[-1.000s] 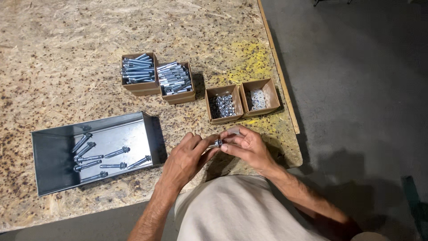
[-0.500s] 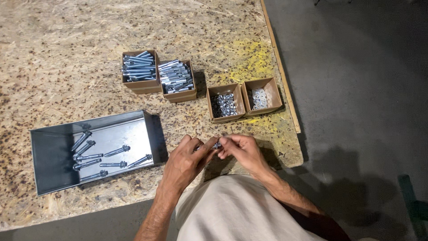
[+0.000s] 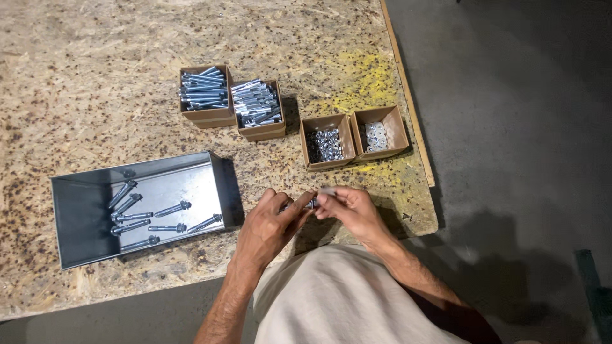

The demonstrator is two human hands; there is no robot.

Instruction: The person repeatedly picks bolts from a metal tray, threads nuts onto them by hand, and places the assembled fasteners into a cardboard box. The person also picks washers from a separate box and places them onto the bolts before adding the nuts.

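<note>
My left hand (image 3: 269,224) and my right hand (image 3: 347,209) meet over the near edge of the chipboard table (image 3: 95,76). Between their fingertips they hold a small metal bolt (image 3: 317,197), mostly hidden by the fingers. I cannot tell which hand carries most of it. To the left lies a grey metal tray (image 3: 83,210) with several assembled bolts (image 3: 167,209) in it.
Two cardboard boxes hold long bolts (image 3: 204,89) and sleeves (image 3: 256,105) at the back. Two smaller boxes hold nuts (image 3: 325,145) and washers (image 3: 375,135) just beyond my hands. The table's right edge (image 3: 408,108) drops to a dark floor.
Both hands stay together at the table's near edge, with the fingers shifting slightly around the bolt. Nothing else on the table has moved.
</note>
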